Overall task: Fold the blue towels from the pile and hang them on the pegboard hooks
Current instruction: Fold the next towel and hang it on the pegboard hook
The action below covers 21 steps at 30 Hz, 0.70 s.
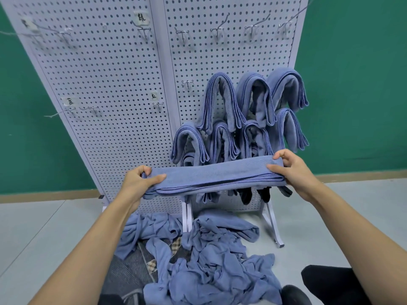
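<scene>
The left hand (141, 181) and the right hand (293, 170), two hands in total, each grip one end of a single blue microfibre towel folded into a long narrow band (213, 177). On both hands the thumb lies on the near face and the fingers curl over the far edge. The band is stretched level between them, in the air, with its stacked edges facing the camera. At 12 o'clock from the band stands a white perforated metal pegboard (110, 84) made of two upright panels. Seven folded blue towels hang draped over hooks (255, 97) on the right panel: three in an upper row and four in the row below. More towels and some dark items hang lower down, partly hidden behind the held band; their number cannot be told. Four wire hooks (182, 33) sit in a row along the top of the right panel at 12 to 1 o'clock. Four paper labels with handwritten characters (142, 17) are fixed to the left panel, from 10 to 12 o'clock. At 6 o'clock, on the pale floor (33, 227), lies one loose pile of crumpled blue towels (209, 260), number not countable, resting partly on a grey and plaid cloth (136, 263). A green wall (363, 84) stands behind the board.
</scene>
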Each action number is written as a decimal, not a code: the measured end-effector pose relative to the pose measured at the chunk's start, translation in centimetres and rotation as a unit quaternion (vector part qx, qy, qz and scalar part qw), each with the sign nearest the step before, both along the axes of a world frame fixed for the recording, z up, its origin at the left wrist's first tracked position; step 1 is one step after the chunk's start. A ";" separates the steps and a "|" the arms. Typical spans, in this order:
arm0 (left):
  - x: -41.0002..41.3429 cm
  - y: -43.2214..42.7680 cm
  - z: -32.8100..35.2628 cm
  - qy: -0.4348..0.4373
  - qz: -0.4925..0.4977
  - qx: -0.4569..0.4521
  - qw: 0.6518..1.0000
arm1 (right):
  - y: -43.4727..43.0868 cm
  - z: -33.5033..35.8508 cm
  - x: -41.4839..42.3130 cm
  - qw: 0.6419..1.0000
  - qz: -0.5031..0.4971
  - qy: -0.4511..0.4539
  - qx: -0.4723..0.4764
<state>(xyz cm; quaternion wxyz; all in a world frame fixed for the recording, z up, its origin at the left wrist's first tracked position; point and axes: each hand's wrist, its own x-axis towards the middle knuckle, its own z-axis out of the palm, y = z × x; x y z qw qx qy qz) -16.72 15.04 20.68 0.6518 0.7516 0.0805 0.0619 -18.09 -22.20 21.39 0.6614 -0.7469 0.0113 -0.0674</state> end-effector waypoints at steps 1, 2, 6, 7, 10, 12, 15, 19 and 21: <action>0.0 -0.2 0.0 0.000 0.003 0.010 1.000 | -0.1 0.2 -0.1 1.000 -0.003 -0.003 0.020; 0.0 -0.4 -0.1 -0.001 0.006 0.018 1.000 | -0.1 0.5 -0.1 0.999 -0.003 -0.005 0.040; 0.0 -0.7 -0.8 0.056 -0.011 0.001 0.998 | -0.6 2.4 -0.7 0.997 0.002 -0.017 0.077; 0.0 -0.9 -1.2 0.076 -0.018 -0.006 0.997 | -0.6 3.2 -0.9 0.997 0.001 -0.019 0.078; -0.1 -2.3 -2.4 0.125 -0.041 -0.002 0.991 | -0.1 5.6 -1.0 0.996 0.008 -0.030 0.079; -0.2 -3.3 -3.5 0.153 -0.053 0.015 0.987 | 0.7 7.4 -0.9 0.996 0.020 -0.044 0.076; -1.0 -4.8 -4.2 0.158 -0.043 0.018 0.986 | 2.5 10.2 -0.7 0.997 0.034 -0.052 0.045; -1.7 -8.2 -2.6 0.083 -0.060 0.009 0.995 | 4.8 12.3 -0.6 0.994 0.036 -0.076 -0.067; -1.9 -10.2 -1.1 0.021 -0.082 0.015 0.996 | 5.6 12.9 -0.5 0.989 0.023 -0.095 -0.112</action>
